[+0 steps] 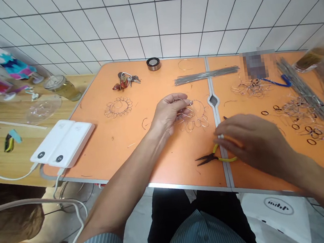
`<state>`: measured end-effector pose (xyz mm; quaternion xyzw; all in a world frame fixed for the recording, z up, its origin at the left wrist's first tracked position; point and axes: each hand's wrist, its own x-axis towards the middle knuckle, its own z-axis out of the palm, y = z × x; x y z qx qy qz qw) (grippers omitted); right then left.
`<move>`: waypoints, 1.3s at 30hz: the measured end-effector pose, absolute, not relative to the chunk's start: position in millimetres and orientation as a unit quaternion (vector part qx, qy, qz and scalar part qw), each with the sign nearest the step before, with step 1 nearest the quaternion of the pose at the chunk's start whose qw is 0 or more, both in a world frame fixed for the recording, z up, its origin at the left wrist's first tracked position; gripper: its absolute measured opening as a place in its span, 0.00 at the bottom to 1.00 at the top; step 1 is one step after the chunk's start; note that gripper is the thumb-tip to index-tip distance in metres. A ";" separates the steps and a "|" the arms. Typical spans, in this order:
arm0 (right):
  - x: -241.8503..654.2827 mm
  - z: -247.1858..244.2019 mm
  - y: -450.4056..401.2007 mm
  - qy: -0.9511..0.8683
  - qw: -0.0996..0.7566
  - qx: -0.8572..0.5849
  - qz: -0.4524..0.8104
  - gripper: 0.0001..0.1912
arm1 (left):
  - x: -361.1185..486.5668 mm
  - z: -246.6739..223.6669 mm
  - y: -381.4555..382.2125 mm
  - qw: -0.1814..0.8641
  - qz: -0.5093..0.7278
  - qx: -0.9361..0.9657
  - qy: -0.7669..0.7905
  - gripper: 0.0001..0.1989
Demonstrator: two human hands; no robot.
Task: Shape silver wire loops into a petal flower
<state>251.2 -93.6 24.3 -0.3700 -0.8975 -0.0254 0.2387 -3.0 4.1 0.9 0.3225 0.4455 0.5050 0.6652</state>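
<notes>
My left hand point(172, 112) is closed in a pinch on a ring of thin wire bent into petal-like loops point(197, 123), held over the orange table. To the right, my right hand point(249, 136) hovers over the table seam, fingers stretched forward, thumb slightly apart, with nothing visible in it. Just below its fingertips lie yellow-handled pliers point(209, 158), jaws pointing left; the hand covers part of the handles. A small dark tip shows above the right fingers; what it belongs to is hidden. Another looped wire ring point(118, 107) lies flat at the left.
Straight wires point(206, 75) lie bundled at the back, with another bundle point(306, 90) at right. Nearby are tangled wire pieces point(293, 107) and small dark rings point(311, 141). Keys point(127, 80), a tape roll point(153, 63), white power banks point(62, 143) and a glass jar point(62, 88) stand left and back.
</notes>
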 end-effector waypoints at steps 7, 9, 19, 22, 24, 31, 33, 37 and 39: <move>228.2 41.5 -48.4 -0.856 0.263 -0.436 -0.094 0.08 | 0.9 4.2 0.0 0.662 0.501 0.329 0.450 0.26; 221.9 41.3 -43.7 -0.858 0.231 -0.447 -0.103 0.09 | 1.3 4.8 -0.6 0.663 0.505 0.332 0.442 0.26; 213.9 53.2 -30.4 -0.830 0.277 -0.483 0.016 0.10 | 1.8 8.1 -3.7 0.666 0.491 0.362 0.429 0.22; 214.9 59.7 -21.6 -0.812 0.300 -0.491 0.101 0.08 | 0.8 9.1 -4.6 0.666 0.482 0.381 0.424 0.22; 215.4 62.8 -15.6 -0.798 0.309 -0.498 0.144 0.08 | 0.1 9.6 -4.8 0.662 0.477 0.393 0.425 0.25; 221.1 57.9 1.7 -0.780 0.325 -0.478 0.239 0.09 | -0.1 11.3 -6.3 0.660 0.465 0.406 0.429 0.30; 223.5 54.5 4.8 -0.780 0.326 -0.470 0.255 0.11 | 0.4 11.7 -6.5 0.662 0.459 0.408 0.430 0.29; 225.9 49.2 7.8 -0.769 0.335 -0.460 0.291 0.13 | 1.3 11.9 -6.5 0.671 0.453 0.398 0.432 0.26; 226.1 47.8 8.2 -0.764 0.339 -0.459 0.300 0.14 | 1.1 11.5 -6.7 0.677 0.446 0.399 0.429 0.25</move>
